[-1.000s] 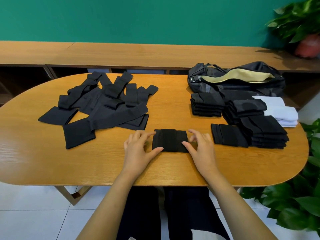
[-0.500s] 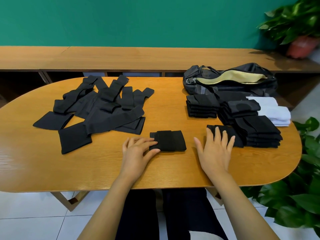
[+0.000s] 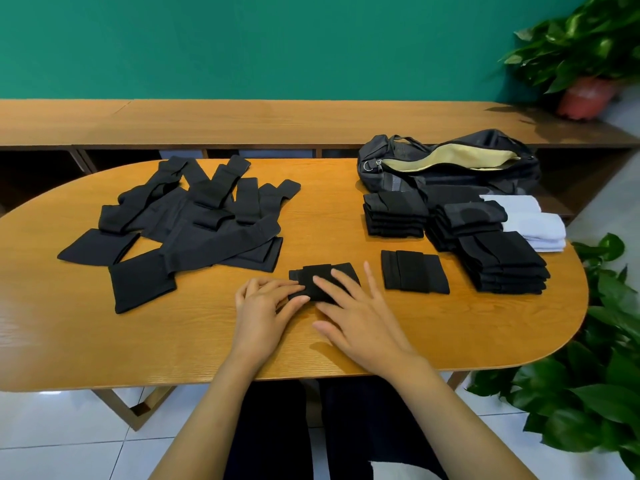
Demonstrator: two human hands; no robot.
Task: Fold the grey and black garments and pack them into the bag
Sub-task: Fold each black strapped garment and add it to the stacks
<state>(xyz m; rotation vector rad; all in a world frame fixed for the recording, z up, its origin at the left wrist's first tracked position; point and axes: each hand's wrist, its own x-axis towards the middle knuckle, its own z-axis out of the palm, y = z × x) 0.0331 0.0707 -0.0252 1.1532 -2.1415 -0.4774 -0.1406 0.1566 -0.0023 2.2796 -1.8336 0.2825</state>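
- The folded black garment is a small flat rectangle with a narrower band folded across its middle. It lies on the bench near the front edge, straight ahead of the person.
- The right hand lies palm down on the garment's right half. Its fingers are straight and spread, and the thumb points left along the near side.
- The left hand rests on the bench just left of the garment. Its fingers are close together and slightly bent, with the tips touching the left edge, and the thumb tip sits at the near left corner. I cannot tell whether it pinches the cloth.
- Both forearms reach in from the bottom of the view, bare.
- A second folded black garment lies flat just to the right, apart from the hands.
- Beyond it are three stacks of folded black garments close together, with folded white cloths against their far right side.
- The black bag lies behind the stacks with its zip open, showing a pale yellow lining.
- A loose pile of unfolded black garments spreads over the left half of the bench, the pieces overlapping.
- A long rear bench runs along the green wall and carries a potted plant at its right end.
- Leafy plants crowd the lower right over white floor tiles.
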